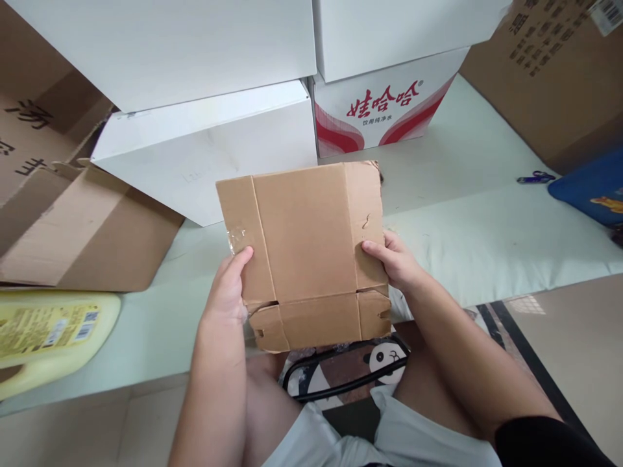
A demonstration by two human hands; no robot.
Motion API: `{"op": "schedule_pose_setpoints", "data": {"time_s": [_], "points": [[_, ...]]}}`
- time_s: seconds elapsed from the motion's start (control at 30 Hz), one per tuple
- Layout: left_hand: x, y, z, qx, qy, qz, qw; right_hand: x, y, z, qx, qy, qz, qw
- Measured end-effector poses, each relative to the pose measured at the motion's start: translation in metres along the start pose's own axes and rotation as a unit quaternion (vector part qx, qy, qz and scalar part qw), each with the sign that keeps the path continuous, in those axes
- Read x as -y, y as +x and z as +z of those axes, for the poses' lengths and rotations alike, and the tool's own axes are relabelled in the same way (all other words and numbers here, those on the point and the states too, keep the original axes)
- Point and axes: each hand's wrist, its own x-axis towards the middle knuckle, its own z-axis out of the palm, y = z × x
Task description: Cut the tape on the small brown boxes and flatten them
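A flattened piece of brown cardboard (pixel 304 237) is held up in front of me, creased along fold lines with slotted flaps on its lower edge. My left hand (pixel 226 285) grips its left side, thumb on the near face and fingers mostly hidden behind. On the right side, my right hand (pixel 396 259) pinches it the same way, the thumb lying near a small curved mark. Clear tape clings to the cardboard's left edge. Below it, between my legs, is a black-rimmed bag or bin (pixel 345 373) with a panda print, partly covered.
White boxes (pixel 209 155) are stacked at the back, one with red lettering (pixel 384 107). Brown cartons stand left (pixel 87 233) and right (pixel 545 84). A yellow bottle (pixel 58 337) lies at left; purple-handled scissors (pixel 535 178) and a blue item (pixel 591 185) lie right on the pale-green tabletop (pixel 448 240).
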Motion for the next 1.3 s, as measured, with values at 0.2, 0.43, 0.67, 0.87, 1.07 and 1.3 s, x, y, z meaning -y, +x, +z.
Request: {"op": "schedule_pose_setpoints", "data": {"time_s": [0.2,0.43,0.67,0.87,1.07,1.3], "points": [[0.005,0.004,0.0,0.004,-0.007,0.021,1.0,-0.001,0.0,0.002,-0.022,0.001,0.006,1.0],[0.016,0.01,-0.002,-0.015,-0.02,0.066,0.998,-0.003,0.002,0.003,-0.049,0.013,0.011,0.999],[0.015,0.009,0.002,-0.021,-0.021,0.075,0.997,-0.006,0.001,0.003,-0.045,0.016,0.027,0.998],[0.015,0.009,0.006,-0.043,-0.01,0.052,0.998,-0.005,0.001,0.001,-0.04,0.022,0.041,0.998],[0.013,0.008,0.012,-0.048,-0.022,0.059,0.997,-0.003,0.001,-0.001,-0.035,0.026,0.043,0.998],[0.012,0.007,0.009,-0.045,-0.032,0.055,0.997,-0.004,-0.001,-0.001,-0.044,0.031,0.051,0.997]]}}
